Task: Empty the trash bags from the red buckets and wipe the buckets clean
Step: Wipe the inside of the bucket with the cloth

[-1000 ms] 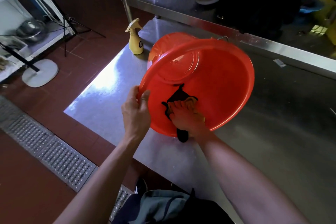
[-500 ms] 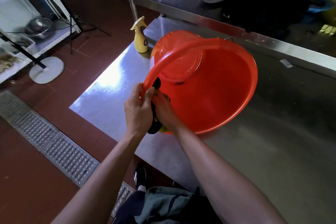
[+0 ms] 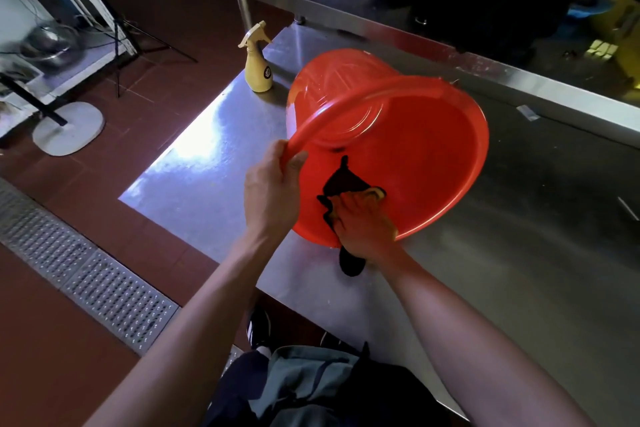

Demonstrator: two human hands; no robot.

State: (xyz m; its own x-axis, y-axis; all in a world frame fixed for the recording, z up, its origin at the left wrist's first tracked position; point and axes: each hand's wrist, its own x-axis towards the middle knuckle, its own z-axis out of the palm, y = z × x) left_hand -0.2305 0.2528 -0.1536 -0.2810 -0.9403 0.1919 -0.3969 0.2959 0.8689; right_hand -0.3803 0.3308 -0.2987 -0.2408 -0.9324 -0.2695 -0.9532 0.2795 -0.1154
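L hand (image 3: 272, 191) grip closed on red bucket (image 3: 426, 149) rim, frame center. R hand (image 3: 363, 222) fingers flat, pressing black cloth (image 3: 341, 182) onto inner wall. Bucket tilted on surface (image 3: 207, 163).

Red tiled floor (image 3: 145, 3), metal floor grate (image 3: 86, 284), steel table (image 3: 519, 270), white shelving (image 3: 41, 10)

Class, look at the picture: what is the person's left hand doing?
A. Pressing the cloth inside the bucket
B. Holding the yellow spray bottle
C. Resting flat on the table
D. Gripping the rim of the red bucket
D: the left hand curls round the rim of the tilted bucket, while the right hand presses the cloth inside it; the spray bottle stands untouched on the table.
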